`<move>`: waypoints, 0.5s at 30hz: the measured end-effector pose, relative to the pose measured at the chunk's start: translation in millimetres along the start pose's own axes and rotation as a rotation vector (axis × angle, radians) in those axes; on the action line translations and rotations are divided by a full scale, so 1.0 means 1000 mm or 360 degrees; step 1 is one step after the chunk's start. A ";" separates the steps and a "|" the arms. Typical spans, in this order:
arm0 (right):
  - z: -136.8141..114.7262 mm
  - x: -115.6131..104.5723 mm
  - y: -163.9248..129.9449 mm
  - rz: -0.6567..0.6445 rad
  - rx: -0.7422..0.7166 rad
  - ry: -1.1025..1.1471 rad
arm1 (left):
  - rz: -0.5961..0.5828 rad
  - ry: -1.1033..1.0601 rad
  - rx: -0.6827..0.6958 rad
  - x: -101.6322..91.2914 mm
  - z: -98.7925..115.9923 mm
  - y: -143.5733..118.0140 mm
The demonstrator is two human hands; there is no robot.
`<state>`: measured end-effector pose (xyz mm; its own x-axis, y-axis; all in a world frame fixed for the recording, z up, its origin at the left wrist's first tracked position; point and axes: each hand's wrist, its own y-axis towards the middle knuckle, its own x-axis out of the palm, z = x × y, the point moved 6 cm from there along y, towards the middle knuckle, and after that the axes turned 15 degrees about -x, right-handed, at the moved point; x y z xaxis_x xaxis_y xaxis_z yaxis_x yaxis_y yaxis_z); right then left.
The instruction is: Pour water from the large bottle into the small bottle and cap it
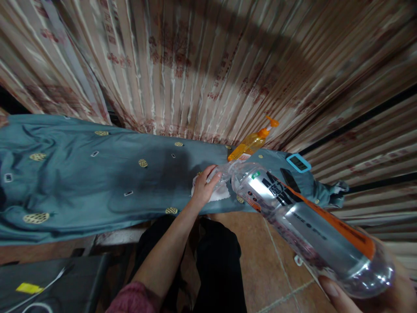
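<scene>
My right hand (pixel 340 300) grips the base of a large clear plastic bottle (pixel 302 221) with a silver and orange label. The bottle is tilted, its neck pointing left toward my left hand (pixel 204 186). The fingers of that hand are closed round a small clear plastic container (pixel 222 174), whose exact kind is hard to make out. The bottle's neck and the container meet or overlap in view; I cannot tell if they touch. Beneath my left hand lies a white tissue (pixel 220 194) on the teal cloth (pixel 156 178). Just behind stands an orange pump bottle (pixel 249 145).
Toward the right end of the cloth are a blue-framed digital display (pixel 299 163) and a flat dark object (pixel 289 180). Pleated curtains (pixel 182 65) hang behind. At lower left, a dark surface (pixel 65 282) carries a white cable and a yellow label.
</scene>
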<state>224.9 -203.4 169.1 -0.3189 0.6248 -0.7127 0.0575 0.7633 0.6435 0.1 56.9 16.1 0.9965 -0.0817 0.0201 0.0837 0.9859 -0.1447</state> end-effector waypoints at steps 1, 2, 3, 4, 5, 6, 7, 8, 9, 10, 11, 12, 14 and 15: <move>-0.001 -0.001 0.002 0.0017 0.0002 0.0020 | 0.0009 -0.0003 -0.0008 0.000 0.000 0.000; -0.001 -0.001 0.003 0.0030 0.0015 0.0039 | 0.0019 -0.0004 -0.0017 0.000 0.000 0.000; -0.001 -0.002 0.004 0.0045 0.0039 0.0059 | 0.0024 -0.0001 -0.0023 0.000 0.000 0.000; -0.001 -0.001 0.005 0.0047 0.0062 0.0070 | 0.0025 0.0004 -0.0023 0.000 0.000 0.000; -0.001 -0.001 0.005 0.0044 0.0075 0.0071 | 0.0022 0.0008 -0.0019 0.000 0.000 0.000; -0.002 -0.001 0.006 0.0046 0.0081 0.0066 | 0.0018 0.0010 -0.0011 0.000 0.000 0.000; -0.002 0.000 0.006 0.0042 0.0076 0.0063 | 0.0014 0.0010 -0.0002 0.000 0.000 0.000; -0.003 0.000 0.006 0.0048 0.0068 0.0061 | 0.0009 0.0009 0.0008 0.000 0.000 0.001; -0.004 0.000 0.006 0.0047 0.0049 0.0060 | 0.0006 0.0007 0.0016 0.000 0.000 0.001; -0.004 0.001 0.006 0.0053 0.0031 0.0064 | 0.0005 0.0005 0.0023 0.000 0.000 0.001; -0.004 0.001 0.006 0.0066 0.0028 0.0077 | 0.0003 0.0005 0.0028 0.000 0.000 0.001; -0.003 0.001 0.006 0.0075 0.0039 0.0089 | 0.0002 0.0005 0.0029 0.000 0.000 0.001; 0.000 0.001 0.005 0.0069 0.0078 0.0079 | 0.0003 0.0007 0.0021 0.000 0.000 0.001; 0.002 0.001 0.005 0.0053 0.0096 0.0064 | 0.0008 0.0007 0.0012 0.000 0.000 0.001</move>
<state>227.0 -198.6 170.7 -0.3534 0.6437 -0.6788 0.1254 0.7517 0.6475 0.1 57.5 15.7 0.9969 -0.0775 0.0150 0.0788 0.9874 -0.1375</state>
